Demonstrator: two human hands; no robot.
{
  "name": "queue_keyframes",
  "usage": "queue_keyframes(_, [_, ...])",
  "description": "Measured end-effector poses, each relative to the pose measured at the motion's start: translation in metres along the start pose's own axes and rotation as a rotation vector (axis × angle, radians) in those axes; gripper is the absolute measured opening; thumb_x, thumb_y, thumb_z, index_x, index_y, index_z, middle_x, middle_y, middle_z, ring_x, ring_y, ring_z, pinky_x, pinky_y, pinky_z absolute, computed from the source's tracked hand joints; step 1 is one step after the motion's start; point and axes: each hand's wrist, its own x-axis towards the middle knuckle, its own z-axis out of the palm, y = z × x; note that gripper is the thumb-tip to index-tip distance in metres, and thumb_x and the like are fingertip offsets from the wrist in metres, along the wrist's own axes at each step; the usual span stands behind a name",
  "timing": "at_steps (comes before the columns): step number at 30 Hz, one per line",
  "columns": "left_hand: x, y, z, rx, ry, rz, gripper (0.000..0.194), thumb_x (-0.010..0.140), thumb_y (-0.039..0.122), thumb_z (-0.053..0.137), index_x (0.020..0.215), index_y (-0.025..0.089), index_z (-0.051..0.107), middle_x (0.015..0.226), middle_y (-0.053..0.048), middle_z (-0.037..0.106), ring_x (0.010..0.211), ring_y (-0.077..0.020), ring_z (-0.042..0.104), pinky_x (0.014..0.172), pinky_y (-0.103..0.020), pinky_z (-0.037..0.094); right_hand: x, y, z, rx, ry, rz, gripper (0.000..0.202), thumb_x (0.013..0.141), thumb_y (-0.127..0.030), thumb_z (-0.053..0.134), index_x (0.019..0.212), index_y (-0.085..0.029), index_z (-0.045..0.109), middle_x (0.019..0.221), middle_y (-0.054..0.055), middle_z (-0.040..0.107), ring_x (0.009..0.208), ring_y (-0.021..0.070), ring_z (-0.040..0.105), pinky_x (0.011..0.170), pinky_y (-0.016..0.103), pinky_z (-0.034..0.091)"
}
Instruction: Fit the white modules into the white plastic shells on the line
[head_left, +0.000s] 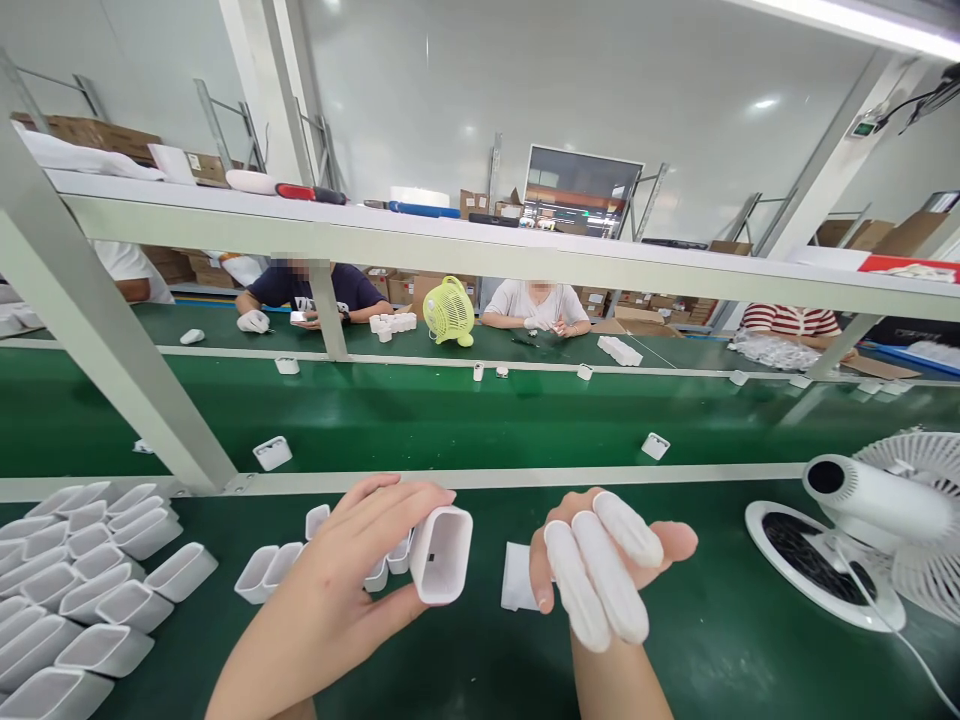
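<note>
My left hand (360, 570) grips a white, hollow plastic housing (444, 556) between thumb and fingers. Its open end faces me, and a small dark slot shows inside. Several similar housings (259, 573) stand behind and left of that hand, partly covered by it. To the right, my right hand (607, 560) is turned palm up, the thumb pointing away to the side. White finger cots cover three of its loosely bent, separated fingers, and I see nothing held there. A small white packet or cloth (517, 578) lies on the green table beside it.
Many white housings (82, 560) stand in rows at left. A white fan (862, 530) occupies the right side. Beyond the rail, a green conveyor belt (450, 425) carries scattered white parts. An overhead shelf (480, 250) and posts span the bench; co-workers sit opposite near a green fan (448, 310).
</note>
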Motion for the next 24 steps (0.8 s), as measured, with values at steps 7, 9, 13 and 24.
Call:
queue_keyframes(7, [0.002, 0.001, 0.000, 0.002, -0.006, -0.001, 0.039, 0.085, 0.030, 0.064, 0.122, 0.029, 0.054, 0.115, -0.002, 0.070, 0.105, -0.0226, 0.066, 0.103, -0.037, 0.047, 0.016, 0.000, 0.011, -0.097, -0.137, -0.026, 0.054, 0.080, -0.062, 0.034, 0.050, -0.018, 0.032, 0.033, -0.012, 0.033, 0.032, 0.0023, 0.041, 0.053, 0.026, 0.050])
queue_keyframes(9, [0.001, 0.001, 0.000, 0.009, -0.004, -0.003, 0.038, 0.086, 0.032, 0.064, 0.122, 0.029, 0.055, 0.115, -0.001, 0.070, 0.106, -0.0230, 0.066, 0.103, -0.037, 0.047, 0.018, 0.001, 0.010, -0.080, -0.218, -0.053, 0.051, 0.078, -0.063, 0.033, 0.051, -0.019, 0.035, 0.032, -0.013, 0.035, 0.029, 0.0019, 0.040, 0.049, 0.027, 0.049])
queue_keyframes(13, [0.000, 0.001, 0.001, 0.012, -0.017, -0.022, 0.038, 0.086, 0.036, 0.065, 0.122, 0.030, 0.055, 0.115, 0.000, 0.070, 0.107, -0.0224, 0.065, 0.103, -0.036, 0.047, 0.024, 0.003, 0.011, -0.040, -0.294, -0.065, 0.046, 0.073, -0.062, 0.031, 0.052, -0.021, 0.036, 0.028, -0.015, 0.035, 0.023, 0.0038, 0.041, 0.042, 0.027, 0.046])
queue_keyframes(24, [0.002, 0.002, 0.003, 0.017, -0.026, -0.022, 0.037, 0.086, 0.039, 0.064, 0.121, 0.030, 0.056, 0.113, -0.001, 0.070, 0.106, -0.0228, 0.065, 0.102, -0.036, 0.047, 0.021, 0.006, 0.009, 0.024, -0.373, -0.095, 0.054, 0.064, -0.074, 0.035, 0.052, -0.022, 0.040, 0.031, -0.014, 0.042, 0.028, 0.0047, 0.047, 0.046, 0.029, 0.049])
